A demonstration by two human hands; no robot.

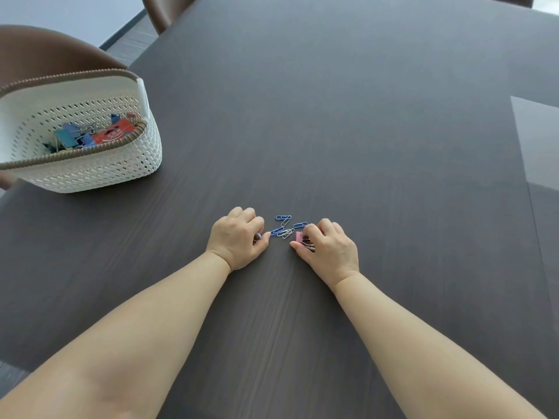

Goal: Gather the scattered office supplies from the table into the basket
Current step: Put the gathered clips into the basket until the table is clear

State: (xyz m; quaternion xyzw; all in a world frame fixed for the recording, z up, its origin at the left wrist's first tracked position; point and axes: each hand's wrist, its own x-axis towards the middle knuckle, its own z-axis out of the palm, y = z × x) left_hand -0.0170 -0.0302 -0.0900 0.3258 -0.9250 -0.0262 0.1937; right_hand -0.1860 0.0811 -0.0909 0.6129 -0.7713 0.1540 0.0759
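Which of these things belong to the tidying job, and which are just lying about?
Part of the job:
paper clips, blue and white, loose on the table
pink binder clip
white basket, already holding binder clips and a red packet

Just lying about:
dark table
brown chairs beside it

1. One view only: a wide-angle camera worn on the person's head, sited over the near edge of the table point(332, 116).
2. Facing: forward and steeply down; a chair back point(163, 13) beyond the table's far left side shows at top of frame.
3. Proximity: close. Forearms enter from the bottom corners; left hand point(236, 237) and right hand point(329, 249) sit just below centre, the pink binder clip point(299, 236) in the right hand's grip legible.
4. Basket point(90, 173) at left margin, bowed by the lens.
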